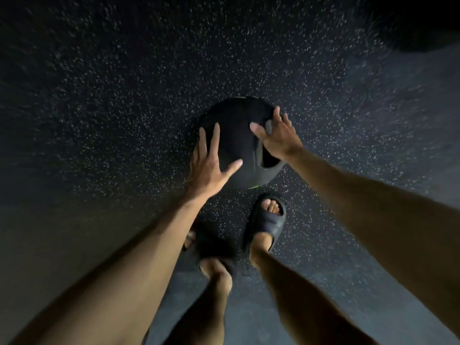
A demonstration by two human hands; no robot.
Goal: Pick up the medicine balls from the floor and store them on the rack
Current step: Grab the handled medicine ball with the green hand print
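A black medicine ball [236, 143] with a grip cut-out and small green marks rests on the dark speckled floor right in front of my feet. My left hand [211, 163] lies spread on the ball's left side, fingers apart. On the ball's right side my right hand [278, 135] is spread too, with its fingers over the upper right edge above the cut-out. Neither hand has closed around the ball. No rack is in view.
Dark rubber floor [124, 95] with white flecks fills the view on all sides. My feet in dark slide sandals [268, 220] stand just behind the ball. A very dark shape sits at the top right corner [428, 26].
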